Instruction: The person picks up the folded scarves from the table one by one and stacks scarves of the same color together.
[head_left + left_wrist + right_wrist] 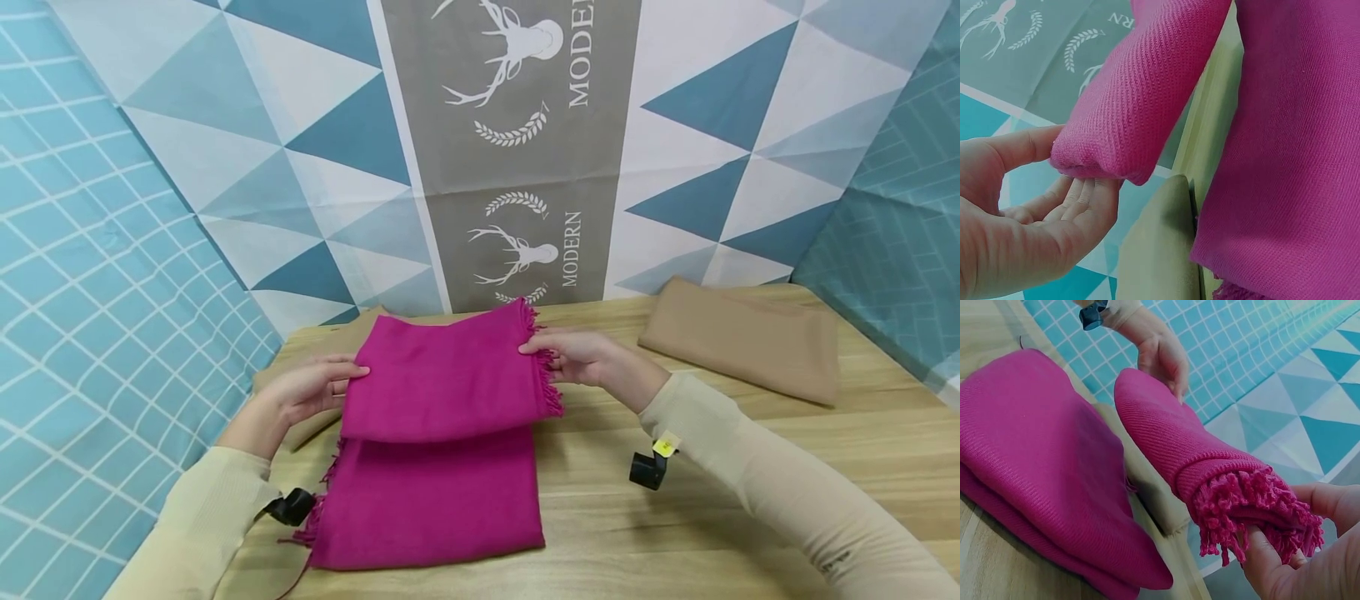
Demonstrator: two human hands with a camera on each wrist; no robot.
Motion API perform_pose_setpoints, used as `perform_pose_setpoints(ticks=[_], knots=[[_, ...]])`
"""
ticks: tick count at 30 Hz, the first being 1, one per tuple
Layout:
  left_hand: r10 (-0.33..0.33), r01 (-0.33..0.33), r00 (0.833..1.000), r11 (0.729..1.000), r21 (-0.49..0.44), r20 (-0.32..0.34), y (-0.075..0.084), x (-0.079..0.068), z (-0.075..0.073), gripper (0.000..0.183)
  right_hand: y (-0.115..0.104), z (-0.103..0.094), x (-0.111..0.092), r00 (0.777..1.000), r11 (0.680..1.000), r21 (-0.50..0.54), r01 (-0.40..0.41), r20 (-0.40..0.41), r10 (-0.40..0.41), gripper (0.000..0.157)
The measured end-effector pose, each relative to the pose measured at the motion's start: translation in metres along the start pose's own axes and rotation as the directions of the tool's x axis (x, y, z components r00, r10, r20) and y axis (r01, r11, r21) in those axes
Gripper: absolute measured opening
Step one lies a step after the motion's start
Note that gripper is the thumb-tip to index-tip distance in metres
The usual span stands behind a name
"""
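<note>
A magenta scarf [442, 500] with fringed ends lies folded on the wooden table. Its upper layers [450, 375] are lifted above the lower part. My left hand [311, 390] pinches the left end of the raised fold, thumb on top and fingers beneath, as the left wrist view shows. At the opposite end, my right hand [581, 357] grips the fold beside its fringe [1241, 500], the fingers tucked under. Seen from the right wrist, the raised part is a rounded, layered bundle hanging between both hands, apart from the scarf portion [1035, 450] on the table.
A folded beige cloth [738, 337] lies at the back right of the table [600, 517]. Another beige cloth [318, 342] is partly hidden behind my left hand and the scarf. Patterned sheets [517, 167] rise behind the table, with blue tiled-print sheeting at the left.
</note>
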State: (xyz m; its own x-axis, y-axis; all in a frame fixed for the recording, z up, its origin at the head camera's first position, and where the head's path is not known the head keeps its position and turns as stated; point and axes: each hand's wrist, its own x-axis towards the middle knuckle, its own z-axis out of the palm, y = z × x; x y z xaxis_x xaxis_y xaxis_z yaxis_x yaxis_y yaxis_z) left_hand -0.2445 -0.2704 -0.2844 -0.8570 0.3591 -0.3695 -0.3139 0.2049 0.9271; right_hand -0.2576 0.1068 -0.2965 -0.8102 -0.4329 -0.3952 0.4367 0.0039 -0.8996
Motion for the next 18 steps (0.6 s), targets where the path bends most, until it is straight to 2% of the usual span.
perform_pose_setpoints(ticks=[7, 18], knots=[[-0.005, 0.005, 1.000, 1.000, 0.023, -0.014, 0.0000, -0.0018, -0.0021, 0.023, -0.0003, 0.0019, 0.0010, 1.000, 1.000, 0.008, 0.006, 0.010, -0.006, 0.051], [-0.007, 0.007, 1.000, 1.000, -0.001, -0.020, -0.0008, -0.0058, -0.0050, 0.023, -0.0007, 0.0068, 0.0012, 1.000, 1.000, 0.031, -0.002, 0.009, 0.001, 0.051]])
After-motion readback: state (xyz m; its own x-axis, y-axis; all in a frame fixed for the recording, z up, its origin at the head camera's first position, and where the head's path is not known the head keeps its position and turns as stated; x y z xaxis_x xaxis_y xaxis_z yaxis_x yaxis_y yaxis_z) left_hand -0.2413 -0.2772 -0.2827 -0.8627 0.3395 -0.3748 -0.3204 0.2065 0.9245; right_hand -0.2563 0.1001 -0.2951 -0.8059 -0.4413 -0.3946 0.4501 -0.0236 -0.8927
